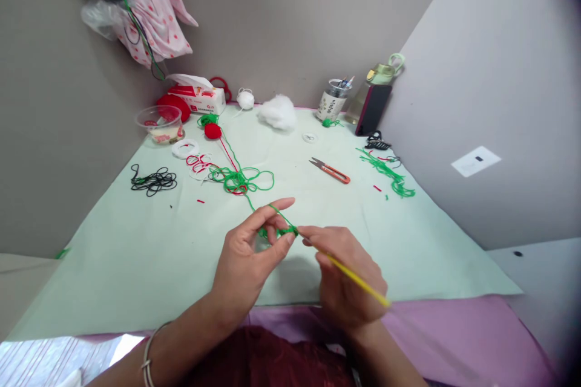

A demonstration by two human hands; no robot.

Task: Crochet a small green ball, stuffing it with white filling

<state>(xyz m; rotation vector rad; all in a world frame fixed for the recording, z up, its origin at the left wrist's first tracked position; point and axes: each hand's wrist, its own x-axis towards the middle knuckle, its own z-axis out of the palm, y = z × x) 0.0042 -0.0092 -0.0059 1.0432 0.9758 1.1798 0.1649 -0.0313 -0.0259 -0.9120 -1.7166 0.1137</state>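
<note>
Between the thumb and fingers of my left hand [247,257] is a small green crochet piece [287,231]. A strand of green yarn [249,201] passes over its raised index finger and runs back to a loose green tangle on the table. My right hand [349,272] is closed round a yellow-handled crochet hook [358,280], whose tip meets the green piece at my left fingertips. The hook's tip is mostly hidden by fingers, and its handle end is slightly blurred.
Thread snips [330,170] lie beyond my right hand, green yarn scraps [390,174] further right. Tangled green yarn [236,180], black cord [153,180] and a red yarn ball [212,131] are at left. White stuffing [278,112], a tissue box [197,98] and a phone [373,110] stand behind.
</note>
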